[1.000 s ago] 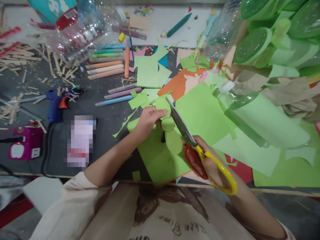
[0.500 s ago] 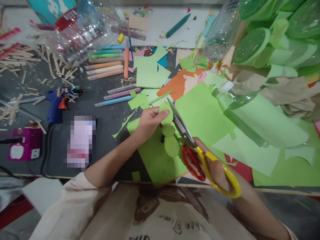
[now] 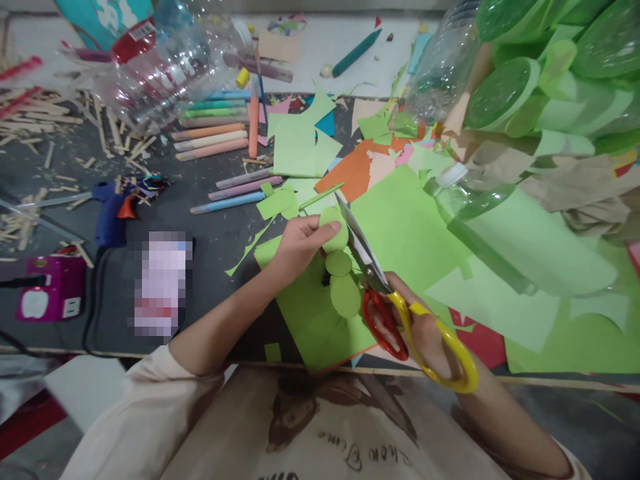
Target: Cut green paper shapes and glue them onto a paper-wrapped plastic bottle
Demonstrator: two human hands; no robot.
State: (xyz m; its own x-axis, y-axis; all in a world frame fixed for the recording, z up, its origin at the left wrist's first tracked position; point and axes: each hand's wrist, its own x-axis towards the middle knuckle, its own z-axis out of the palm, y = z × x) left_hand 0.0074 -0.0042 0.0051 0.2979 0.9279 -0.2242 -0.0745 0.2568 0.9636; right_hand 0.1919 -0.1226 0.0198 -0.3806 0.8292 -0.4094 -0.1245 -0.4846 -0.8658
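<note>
Between the thumb and fingers of my left hand is a green paper cutout with a rounded edge. My right hand grips scissors by their red and yellow handles, the blades pointing up and left along the right side of the cutout. The blades look nearly closed; whether they touch the paper I cannot tell. Just below the held piece are a small green paper circle and a green paper oval, over a larger green sheet. Part of the right fingers is hidden behind the handles.
Colored markers, a blue glue gun, a phone and a magenta box lie to the left, with wooden sticks behind. Paper scraps spread across the middle. A paper-wrapped bottle and green cups stand at right.
The scissors and my right hand have shifted slightly, the handles a little left and up. The green paper pieces moved a touch right. Both hands keep their hold.
</note>
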